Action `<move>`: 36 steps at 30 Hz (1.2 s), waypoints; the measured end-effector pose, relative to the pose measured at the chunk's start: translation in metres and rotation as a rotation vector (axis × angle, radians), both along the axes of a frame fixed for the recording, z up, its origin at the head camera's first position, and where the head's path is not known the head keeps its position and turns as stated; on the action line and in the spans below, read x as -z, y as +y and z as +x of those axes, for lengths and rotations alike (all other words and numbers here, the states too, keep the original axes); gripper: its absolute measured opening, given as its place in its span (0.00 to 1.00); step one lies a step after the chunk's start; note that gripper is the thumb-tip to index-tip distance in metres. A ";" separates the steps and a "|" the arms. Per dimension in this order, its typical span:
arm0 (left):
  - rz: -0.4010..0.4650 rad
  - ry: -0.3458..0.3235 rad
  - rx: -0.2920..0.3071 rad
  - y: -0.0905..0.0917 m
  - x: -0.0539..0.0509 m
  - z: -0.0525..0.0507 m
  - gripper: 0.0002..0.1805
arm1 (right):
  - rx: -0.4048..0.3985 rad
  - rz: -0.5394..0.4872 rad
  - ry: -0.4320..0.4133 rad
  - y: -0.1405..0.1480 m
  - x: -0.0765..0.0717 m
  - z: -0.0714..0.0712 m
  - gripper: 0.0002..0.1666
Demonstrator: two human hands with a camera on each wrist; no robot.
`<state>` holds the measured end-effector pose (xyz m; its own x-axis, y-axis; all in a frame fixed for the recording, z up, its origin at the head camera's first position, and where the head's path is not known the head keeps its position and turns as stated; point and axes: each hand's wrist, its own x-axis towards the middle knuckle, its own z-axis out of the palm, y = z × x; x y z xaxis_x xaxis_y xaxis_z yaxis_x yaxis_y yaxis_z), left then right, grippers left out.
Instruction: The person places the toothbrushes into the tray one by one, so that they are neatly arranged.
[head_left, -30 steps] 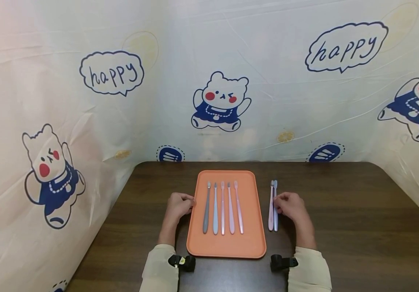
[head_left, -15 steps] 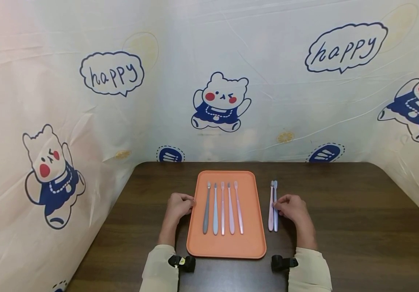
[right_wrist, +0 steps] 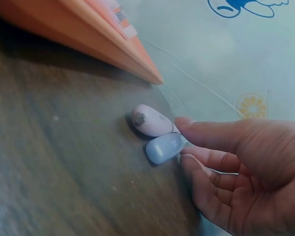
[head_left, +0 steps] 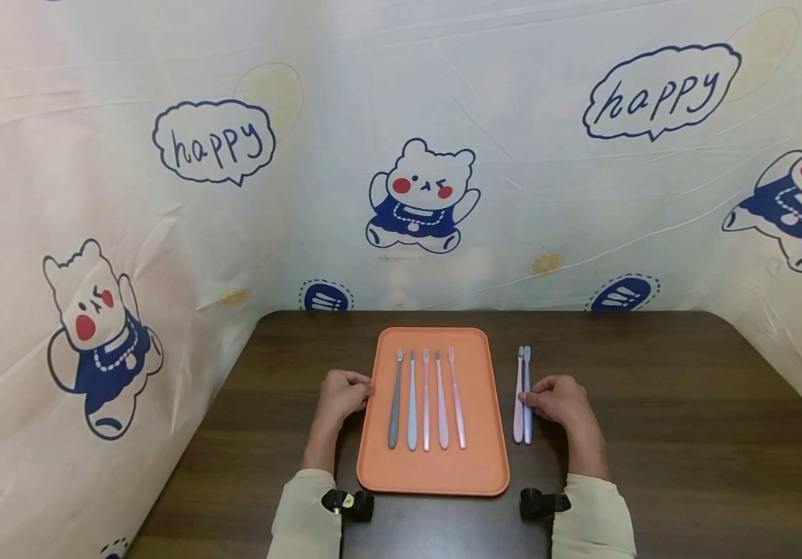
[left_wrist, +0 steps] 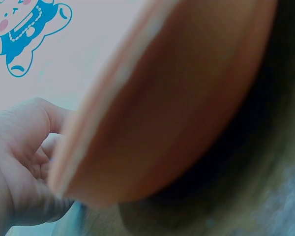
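Observation:
My left hand (head_left: 343, 392) holds the left rim of an orange tray (head_left: 435, 473), thumb and fingers at its edge. On the tray several toothbrushes lie in a row: a grey one (head_left: 394, 415), a light blue one (head_left: 411, 419), and pink and lilac ones (head_left: 442, 419). To the right of the tray, a pink toothbrush (head_left: 519, 419) and a blue toothbrush (head_left: 528, 423) lie side by side on the table. My right hand (head_left: 561, 400) pinches this pair around mid-handle; in the right wrist view the thumb is by the pink handle (right_wrist: 150, 120), fingers by the blue handle (right_wrist: 164, 148).
The brown wooden table (head_left: 687, 404) extends on both sides of the tray. A pale printed curtain (head_left: 512, 194) hangs behind and at the sides. Both wrists carry black cameras (head_left: 543, 503).
My right hand has slid slightly toward me along the two toothbrushes, and its thumb now reaches across to the pink one. The left hand and tray stay put.

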<state>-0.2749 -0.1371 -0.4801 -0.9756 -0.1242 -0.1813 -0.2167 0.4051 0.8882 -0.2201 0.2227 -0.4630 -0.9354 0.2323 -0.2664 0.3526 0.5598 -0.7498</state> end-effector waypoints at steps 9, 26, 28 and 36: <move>0.002 0.000 0.005 0.000 0.000 0.000 0.10 | 0.010 -0.010 -0.010 0.000 0.001 -0.002 0.18; -0.015 -0.006 -0.003 0.000 0.000 0.000 0.09 | 0.038 -0.021 -0.009 -0.002 0.001 -0.004 0.16; -0.018 -0.006 -0.004 0.000 0.000 0.000 0.09 | 0.037 -0.017 -0.007 -0.002 0.000 -0.004 0.16; -0.009 -0.005 0.006 -0.001 0.001 0.000 0.10 | 0.025 0.012 -0.043 -0.003 -0.004 -0.002 0.14</move>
